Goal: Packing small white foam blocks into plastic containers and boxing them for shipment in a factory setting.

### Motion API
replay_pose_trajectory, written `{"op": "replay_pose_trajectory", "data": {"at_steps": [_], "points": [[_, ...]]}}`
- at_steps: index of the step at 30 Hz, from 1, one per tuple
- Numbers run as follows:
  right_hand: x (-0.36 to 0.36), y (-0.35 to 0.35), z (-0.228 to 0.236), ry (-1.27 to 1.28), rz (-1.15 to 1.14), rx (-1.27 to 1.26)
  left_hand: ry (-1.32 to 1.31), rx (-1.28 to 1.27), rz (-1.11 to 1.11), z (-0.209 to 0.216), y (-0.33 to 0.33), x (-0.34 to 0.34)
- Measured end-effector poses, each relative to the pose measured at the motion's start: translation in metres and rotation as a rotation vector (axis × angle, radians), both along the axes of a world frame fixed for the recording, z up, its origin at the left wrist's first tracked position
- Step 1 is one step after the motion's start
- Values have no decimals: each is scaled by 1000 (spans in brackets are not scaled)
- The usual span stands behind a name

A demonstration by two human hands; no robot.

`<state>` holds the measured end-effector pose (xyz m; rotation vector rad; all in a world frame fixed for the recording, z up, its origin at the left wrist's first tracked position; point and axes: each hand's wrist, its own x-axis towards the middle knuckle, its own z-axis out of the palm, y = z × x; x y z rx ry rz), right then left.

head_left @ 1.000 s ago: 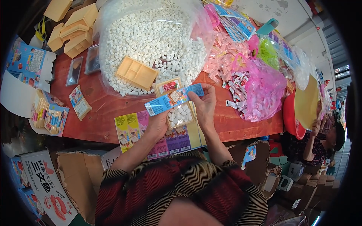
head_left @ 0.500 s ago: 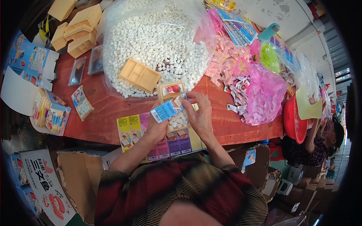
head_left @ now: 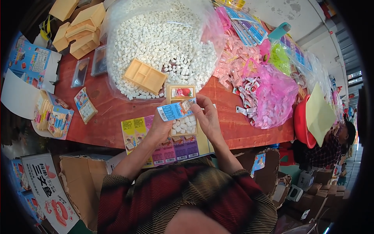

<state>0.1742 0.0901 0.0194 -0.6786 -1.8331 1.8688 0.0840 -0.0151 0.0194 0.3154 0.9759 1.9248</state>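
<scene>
Between my two hands is a small cream box [head_left: 170, 100] under a clear cover, with white marshmallows [head_left: 184, 125] in its near end and a red strawberry-print packet [head_left: 182, 92] in its far end. A blue printed label strip [head_left: 174, 111] lies slantwise across its middle. My left hand [head_left: 159, 130] is closed on the box's left side, beside the strip's lower end. My right hand [head_left: 209, 119] grips the right side, its thumb at the strip's upper end. Below lies a sheet of coloured labels [head_left: 159, 154], partly hidden by my forearms.
A big clear bag of marshmallows [head_left: 159, 35] fills the far side, with an empty compartment tray [head_left: 145, 76] on it. Pink sachets [head_left: 233, 58] and a pink bag [head_left: 272, 103] lie right. A filled box [head_left: 85, 105] and display carton [head_left: 52, 117] are left. A person [head_left: 327, 148] works near a red basin [head_left: 302, 121].
The box has straightened and the blue strip now lies flatter across it. My right fingers have shifted to the box's right side. The other person's yellow sheet has swung down over the basin.
</scene>
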Motion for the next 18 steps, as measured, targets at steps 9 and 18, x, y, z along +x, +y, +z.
{"op": "replay_pose_trajectory", "data": {"at_steps": [9, 18], "points": [[6, -6, 9, -156, -207, 675, -48, -84, -17, 4, -1, -4], [3, -2, 6, -105, 9, -85, 155, -176, -51, 1, -1, -13]]}}
